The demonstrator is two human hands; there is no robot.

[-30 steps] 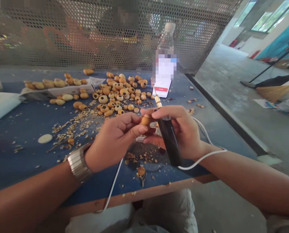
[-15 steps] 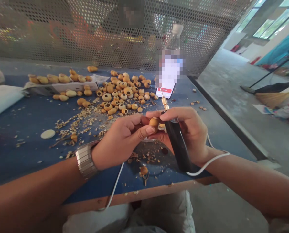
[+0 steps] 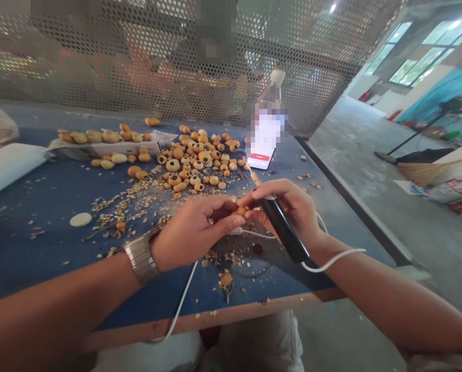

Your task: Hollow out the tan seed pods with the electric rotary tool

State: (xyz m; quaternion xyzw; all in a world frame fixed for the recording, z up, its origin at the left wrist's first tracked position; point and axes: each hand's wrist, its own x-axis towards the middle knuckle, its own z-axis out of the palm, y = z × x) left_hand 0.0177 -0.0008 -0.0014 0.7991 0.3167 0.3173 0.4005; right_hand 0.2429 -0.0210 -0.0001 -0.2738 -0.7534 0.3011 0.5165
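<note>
A small tan gourd (image 3: pixel 241 211) sits between the fingers of both hands, mostly hidden by them. My left hand (image 3: pixel 194 230) is closed on it with thumb and fingers. Across the palm of my right hand (image 3: pixel 301 209) lies a black, pen-shaped rotary tool (image 3: pixel 283 225) with a brass-coloured collet and a thin bit. The bit points up and away to the left, apart from the gourd. My right fingertips touch the gourd as well. A white cord (image 3: pixel 334 260) runs from the tool's rear end over my right wrist.
Many small gourds (image 3: pixel 198 155), several cut open, are heaped behind my hands. More gourds line a long box (image 3: pixel 99 150) at the left. A lit phone (image 3: pixel 260 160) leans on a clear bottle (image 3: pixel 275 93). Seeds and scraps (image 3: pixel 126 199) litter the blue table (image 3: pixel 33 258).
Less of the gourd shows between my fingers than before. The rotary tool leans further left at its tip, still in my right hand. The whole view has shifted slightly.
</note>
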